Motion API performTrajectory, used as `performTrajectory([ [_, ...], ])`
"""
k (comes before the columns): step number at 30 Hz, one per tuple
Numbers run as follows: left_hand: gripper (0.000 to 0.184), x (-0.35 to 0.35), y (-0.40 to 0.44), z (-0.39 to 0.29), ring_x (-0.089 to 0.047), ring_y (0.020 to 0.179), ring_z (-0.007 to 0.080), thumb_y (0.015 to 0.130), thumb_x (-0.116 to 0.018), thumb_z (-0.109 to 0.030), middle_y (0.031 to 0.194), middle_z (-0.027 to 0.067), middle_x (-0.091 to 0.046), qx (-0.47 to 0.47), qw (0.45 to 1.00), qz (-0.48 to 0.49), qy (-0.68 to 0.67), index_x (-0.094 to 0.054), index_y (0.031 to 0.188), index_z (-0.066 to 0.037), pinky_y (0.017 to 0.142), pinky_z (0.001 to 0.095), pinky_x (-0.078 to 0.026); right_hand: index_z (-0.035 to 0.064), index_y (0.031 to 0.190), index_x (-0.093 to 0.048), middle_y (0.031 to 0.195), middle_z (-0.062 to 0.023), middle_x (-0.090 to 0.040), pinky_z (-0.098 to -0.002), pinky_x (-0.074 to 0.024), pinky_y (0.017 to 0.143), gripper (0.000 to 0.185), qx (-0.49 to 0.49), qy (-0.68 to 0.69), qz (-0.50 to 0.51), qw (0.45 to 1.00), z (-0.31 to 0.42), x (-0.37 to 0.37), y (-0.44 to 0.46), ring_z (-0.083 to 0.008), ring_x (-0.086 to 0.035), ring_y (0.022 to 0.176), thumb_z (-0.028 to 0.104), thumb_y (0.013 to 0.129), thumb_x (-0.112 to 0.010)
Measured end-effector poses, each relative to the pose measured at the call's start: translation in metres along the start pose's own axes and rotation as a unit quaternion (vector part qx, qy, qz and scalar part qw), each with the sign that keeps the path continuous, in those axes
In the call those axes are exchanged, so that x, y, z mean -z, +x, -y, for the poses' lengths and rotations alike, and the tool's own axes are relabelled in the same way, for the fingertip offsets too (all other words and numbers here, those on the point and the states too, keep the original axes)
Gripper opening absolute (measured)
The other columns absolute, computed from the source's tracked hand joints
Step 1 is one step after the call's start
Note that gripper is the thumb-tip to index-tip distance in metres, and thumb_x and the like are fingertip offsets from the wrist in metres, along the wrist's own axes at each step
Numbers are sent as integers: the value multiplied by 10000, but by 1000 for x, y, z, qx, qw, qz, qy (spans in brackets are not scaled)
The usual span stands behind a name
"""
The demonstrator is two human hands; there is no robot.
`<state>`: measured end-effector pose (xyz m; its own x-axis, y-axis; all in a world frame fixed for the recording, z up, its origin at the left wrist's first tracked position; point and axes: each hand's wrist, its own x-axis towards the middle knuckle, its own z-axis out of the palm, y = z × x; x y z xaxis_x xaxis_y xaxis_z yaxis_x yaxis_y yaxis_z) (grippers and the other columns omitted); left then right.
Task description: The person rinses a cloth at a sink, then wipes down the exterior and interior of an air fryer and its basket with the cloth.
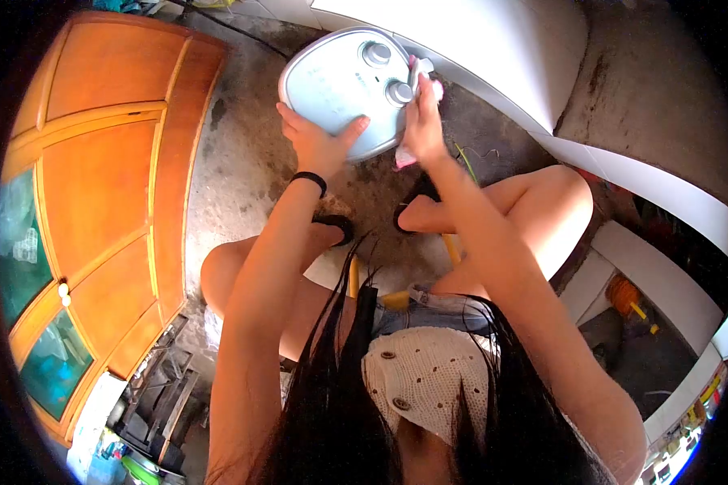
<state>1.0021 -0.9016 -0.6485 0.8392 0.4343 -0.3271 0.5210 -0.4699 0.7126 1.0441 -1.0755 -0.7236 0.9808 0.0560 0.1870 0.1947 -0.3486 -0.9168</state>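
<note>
A pale, rounded appliance (332,85) with two silver knobs is held up over the floor, its knobbed face towards me. My left hand (319,145) grips its lower left edge, the thumb lying on the face and the fingers around the side. At the right edge, beside the lower knob, my right hand (423,125) presses a pink and white cloth (404,155) against the appliance. The fingers of that hand point upward and are partly hidden by the cloth.
An orange wooden cabinet (101,170) with glass panes stands at the left. White tiled ledges (493,48) run along the top and right. My bent legs flank the concrete floor (243,137). Dark metal pieces (158,396) lie at the lower left.
</note>
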Motion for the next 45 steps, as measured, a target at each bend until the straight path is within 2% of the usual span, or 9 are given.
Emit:
performTrajectory([
  [7, 1441, 2, 5, 3, -245, 1284, 417, 525, -876, -459, 1400, 322, -48, -32, 999, 0, -7, 159, 1380, 68, 1051, 434, -311, 12, 1228, -516, 891, -76, -614, -256, -450, 556, 359, -425, 66, -45, 901, 33, 40, 42, -131, -550, 681, 231, 946, -477],
  [12, 1440, 2, 1, 2, -250, 1282, 421, 526, -868, -479, 1406, 317, -47, -29, 1000, -4, 8, 156, 1385, 59, 1057, 440, -299, 95, 1142, -621, 810, -53, -604, -241, -446, 545, 268, -325, 117, 144, 927, 93, 48, 27, -102, -548, 645, 240, 936, -529],
  [14, 1435, 1, 0, 2, -260, 1280, 426, 532, -864, -480, 1407, 315, -52, -29, 1000, -1, 5, 158, 1386, 57, 1054, 442, -304, 99, 1039, -677, 804, -101, -615, -342, -499, 688, 207, 84, -60, 14, 995, 29, 18, 14, -232, -580, 720, 193, 870, -601],
  [17, 1426, 3, 0, -2, -273, 1278, 427, 539, -864, -466, 1406, 314, -65, -14, 1000, 0, 15, 157, 1388, 54, 1046, 443, -318, 111, 954, -704, 852, -116, -633, -380, -436, 871, 163, -13, -64, 27, 998, 43, 17, 18, -283, -564, 913, 159, 806, -656],
  [28, 1404, 6, -2, -7, -273, 1283, 425, 550, -857, -461, 1419, 303, -70, -8, 1000, 0, -8, 144, 1397, 42, 1054, 447, -312, 18, 1079, -645, 792, -15, -648, -220, -464, 601, 226, -387, -8, -33, 922, 10, 46, 51, -89, -564, 648, 119, 878, -620],
  [29, 1402, 5, -2, -6, -267, 1285, 427, 551, -856, -464, 1421, 305, -66, -13, 1000, -3, -9, 141, 1397, 42, 1057, 449, -307, 24, 1121, -618, 844, -32, -644, -238, -497, 616, 251, -408, 255, -59, 875, 15, 54, 47, -118, -596, 700, 120, 890, -609],
  [31, 1399, 2, -3, 2, -258, 1288, 432, 552, -854, -470, 1424, 307, -61, -24, 1000, -15, -2, 137, 1400, 38, 1059, 453, -300, 6, 1109, -615, 909, -59, -641, -241, -509, 651, 250, -212, 350, 95, 908, 28, 58, 40, -133, -604, 742, 130, 893, -609],
  [37, 1396, 4, -1, -2, -256, 1284, 445, 551, -851, -478, 1423, 312, -61, -14, 1000, -9, 5, 129, 1403, 35, 1046, 469, -302, 23, 965, -637, 925, -165, -601, -381, -491, 774, 308, 160, -260, 172, 936, 81, 34, 45, -354, -587, 844, 116, 676, -688],
  [45, 1399, 0, -3, 0, -258, 1284, 444, 545, -855, -469, 1422, 309, -71, -7, 1000, -19, 15, 128, 1404, 34, 1048, 470, -302, 6, 814, -608, 821, -167, -614, -417, -488, 697, 194, 118, -256, 71, 957, 51, 9, 50, -335, -592, 750, 148, 691, -658],
])
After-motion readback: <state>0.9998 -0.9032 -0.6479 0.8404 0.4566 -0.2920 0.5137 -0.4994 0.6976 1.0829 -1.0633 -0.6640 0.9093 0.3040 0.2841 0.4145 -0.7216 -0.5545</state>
